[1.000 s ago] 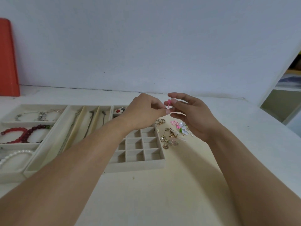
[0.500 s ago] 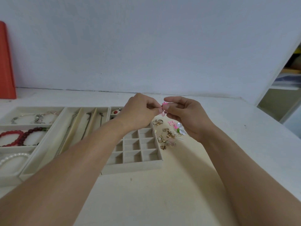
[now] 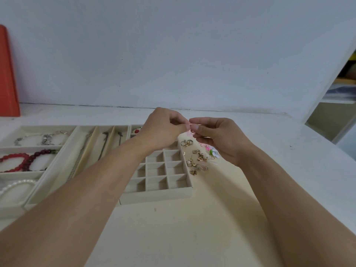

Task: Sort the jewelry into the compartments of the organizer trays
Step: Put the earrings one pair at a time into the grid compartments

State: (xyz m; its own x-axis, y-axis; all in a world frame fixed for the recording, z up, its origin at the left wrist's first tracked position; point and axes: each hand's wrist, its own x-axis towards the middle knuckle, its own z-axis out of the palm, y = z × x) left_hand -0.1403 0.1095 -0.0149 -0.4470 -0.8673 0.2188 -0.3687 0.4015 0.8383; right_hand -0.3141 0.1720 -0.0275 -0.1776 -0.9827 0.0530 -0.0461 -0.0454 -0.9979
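Bare forearms; no sleeves, rings

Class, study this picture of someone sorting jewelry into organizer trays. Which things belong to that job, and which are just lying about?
Part of the job:
- small pink earring, pinched by left hand and right hand
- loose pile of gold and pink earrings
- beige grid tray
- beige tray of chains
- beige tray of bracelets

Just lying about:
- orange upright panel
- white side shelf
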